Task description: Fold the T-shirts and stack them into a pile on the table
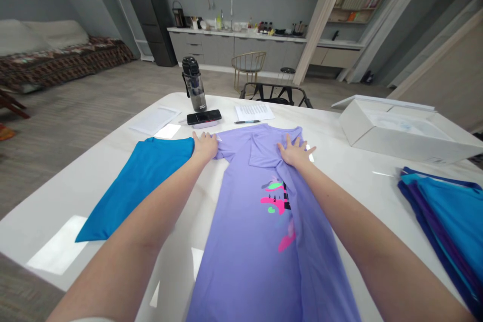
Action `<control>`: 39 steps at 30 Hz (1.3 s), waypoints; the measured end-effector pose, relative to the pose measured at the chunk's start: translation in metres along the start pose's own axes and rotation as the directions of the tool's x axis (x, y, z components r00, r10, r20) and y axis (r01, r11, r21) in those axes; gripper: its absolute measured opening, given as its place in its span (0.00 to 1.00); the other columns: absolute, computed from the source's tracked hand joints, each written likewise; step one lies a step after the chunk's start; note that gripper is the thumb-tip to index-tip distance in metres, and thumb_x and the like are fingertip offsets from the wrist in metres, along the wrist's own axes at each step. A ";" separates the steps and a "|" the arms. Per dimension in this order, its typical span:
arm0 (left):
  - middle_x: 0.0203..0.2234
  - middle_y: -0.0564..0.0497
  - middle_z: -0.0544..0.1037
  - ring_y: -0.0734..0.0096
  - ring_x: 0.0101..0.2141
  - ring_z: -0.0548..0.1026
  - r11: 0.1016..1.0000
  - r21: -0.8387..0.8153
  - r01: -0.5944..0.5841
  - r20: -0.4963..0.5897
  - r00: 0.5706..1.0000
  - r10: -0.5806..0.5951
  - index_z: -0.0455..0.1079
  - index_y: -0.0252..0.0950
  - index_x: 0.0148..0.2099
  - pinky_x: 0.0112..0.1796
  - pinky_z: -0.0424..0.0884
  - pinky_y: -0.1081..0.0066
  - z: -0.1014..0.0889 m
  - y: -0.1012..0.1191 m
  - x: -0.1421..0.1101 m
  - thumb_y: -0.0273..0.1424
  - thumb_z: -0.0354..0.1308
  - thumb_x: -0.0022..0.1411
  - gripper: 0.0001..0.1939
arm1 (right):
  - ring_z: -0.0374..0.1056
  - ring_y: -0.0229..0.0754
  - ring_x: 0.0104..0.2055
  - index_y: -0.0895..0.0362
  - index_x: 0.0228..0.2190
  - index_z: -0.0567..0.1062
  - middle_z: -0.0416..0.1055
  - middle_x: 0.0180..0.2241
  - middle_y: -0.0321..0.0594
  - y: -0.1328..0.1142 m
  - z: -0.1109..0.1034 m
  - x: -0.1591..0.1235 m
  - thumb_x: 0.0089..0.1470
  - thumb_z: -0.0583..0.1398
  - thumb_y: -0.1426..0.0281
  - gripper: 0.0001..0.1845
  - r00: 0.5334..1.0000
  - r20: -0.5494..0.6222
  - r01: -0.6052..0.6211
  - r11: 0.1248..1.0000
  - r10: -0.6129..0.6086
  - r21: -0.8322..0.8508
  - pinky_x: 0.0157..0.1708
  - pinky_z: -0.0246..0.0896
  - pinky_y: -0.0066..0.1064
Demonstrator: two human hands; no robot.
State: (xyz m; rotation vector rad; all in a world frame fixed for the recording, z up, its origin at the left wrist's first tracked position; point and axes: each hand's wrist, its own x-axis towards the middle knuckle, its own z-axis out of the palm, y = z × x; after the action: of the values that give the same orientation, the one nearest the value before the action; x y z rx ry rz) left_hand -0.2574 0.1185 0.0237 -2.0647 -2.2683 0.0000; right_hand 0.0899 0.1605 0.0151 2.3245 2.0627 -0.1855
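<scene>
A lavender shirt point(254, 251) lies lengthwise down the middle of the white table point(324, 133), its neck end away from the person and its body running toward them, and both bare arms reach out over it. The left hand point(206, 146) rests palm down at the end of the sleeve on that side, just beside a folded teal garment point(139, 181); its fingers sit fairly close together and point away, and I can't tell whether they pinch any cloth. The right hand point(296, 153) is flat near the opposite shoulder, fingers fanned wide, pressing on a part of the shirt that is folded over inward. That side's edge turns in along the length too, so the pink, green and black print point(274, 200) is partly covered. Beyond the left hand a dark phone point(204, 117) lies on top of a pale lilac object point(204, 125), with a tinted bottle point(196, 91) standing upright behind it. A pen point(247, 122) lies just in front of a printed sheet point(255, 111), near the shirt's far edge. Over on the person's right sit an open white box point(403, 143) and, nearer, a stack of folded blue and purple clothes point(453, 221). A black chair point(277, 93) stands at the table's far side.
</scene>
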 end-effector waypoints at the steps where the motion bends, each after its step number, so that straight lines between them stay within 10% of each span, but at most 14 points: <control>1: 0.62 0.33 0.71 0.44 0.66 0.61 1.000 -0.001 0.012 0.001 1.000 -0.012 0.66 0.33 0.67 0.65 0.39 0.33 -0.001 -0.005 0.002 0.31 0.39 0.74 0.26 | 0.35 0.71 0.75 0.47 0.74 0.44 0.38 0.75 0.53 -0.007 -0.001 0.000 0.65 0.36 0.40 0.45 1.000 -0.019 0.004 1.000 -0.004 -0.018 0.63 0.21 0.78; 6: 0.55 0.32 0.76 0.44 0.60 0.67 0.999 0.034 0.034 -0.025 0.999 -0.033 0.68 0.29 0.63 0.64 0.44 0.35 -0.005 -0.011 0.010 0.24 0.41 0.70 0.24 | 0.35 0.68 0.75 0.50 0.71 0.58 0.40 0.75 0.50 -0.054 -0.008 0.001 0.69 0.43 0.50 0.35 0.977 -0.093 0.184 0.980 -0.190 -0.070 0.63 0.24 0.79; 12: 0.52 0.33 0.77 0.44 0.57 0.67 0.996 0.062 0.063 -0.056 0.997 -0.059 0.74 0.30 0.55 0.58 0.56 0.47 -0.014 -0.011 0.017 0.20 0.43 0.67 0.22 | 0.58 0.58 0.65 0.52 0.63 0.68 0.62 0.65 0.54 -0.133 -0.018 0.015 0.69 0.50 0.63 0.25 0.842 -0.194 0.516 0.857 -0.504 0.015 0.62 0.55 0.57; 16: 0.49 0.32 0.78 0.43 0.55 0.69 0.999 0.037 0.014 -0.139 0.990 -0.009 0.76 0.30 0.50 0.54 0.58 0.49 -0.023 -0.014 0.008 0.24 0.46 0.68 0.18 | 0.63 0.57 0.61 0.49 0.64 0.66 0.66 0.60 0.53 -0.171 -0.014 0.032 0.67 0.52 0.68 0.26 0.857 -0.160 0.505 0.860 -0.490 0.076 0.57 0.60 0.53; 25: 0.33 0.41 0.81 0.50 0.41 0.77 0.950 -0.313 -0.005 -0.156 0.987 -0.046 0.77 0.36 0.40 0.47 0.66 0.55 -0.053 -0.024 0.000 0.37 0.55 0.69 0.13 | 0.68 0.56 0.55 0.53 0.48 0.80 0.74 0.51 0.50 -0.167 -0.006 0.063 0.66 0.55 0.69 0.15 0.879 -0.241 0.453 0.879 -0.412 0.149 0.55 0.60 0.48; 33: 0.21 0.55 0.71 0.73 0.24 0.71 0.198 -0.965 -0.173 -0.165 0.985 0.055 0.71 0.35 0.32 0.27 0.68 0.73 -0.095 0.038 -0.006 0.41 0.62 0.64 0.14 | 0.71 0.47 0.45 0.55 0.44 0.81 0.78 0.42 0.44 -0.121 -0.025 0.086 0.61 0.60 0.70 0.12 0.808 -0.358 0.577 0.751 -0.468 0.321 0.48 0.63 0.36; 39: 0.22 0.56 0.71 0.75 0.22 0.72 -0.078 -0.996 -0.046 -0.058 0.985 0.162 0.68 0.37 0.37 0.26 0.72 0.73 -0.126 0.151 0.010 0.35 0.58 0.70 0.09 | 0.73 0.47 0.44 0.56 0.39 0.83 0.80 0.40 0.41 -0.061 -0.051 0.096 0.57 0.58 0.72 0.13 0.803 -0.390 0.590 0.688 -0.451 0.422 0.47 0.67 0.35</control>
State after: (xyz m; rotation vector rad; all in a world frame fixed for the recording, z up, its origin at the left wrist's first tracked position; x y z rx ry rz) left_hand -0.1015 0.1364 0.1424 -2.5965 -2.1684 -2.4525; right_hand 0.0443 0.2676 0.0592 1.9575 3.1321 -0.5567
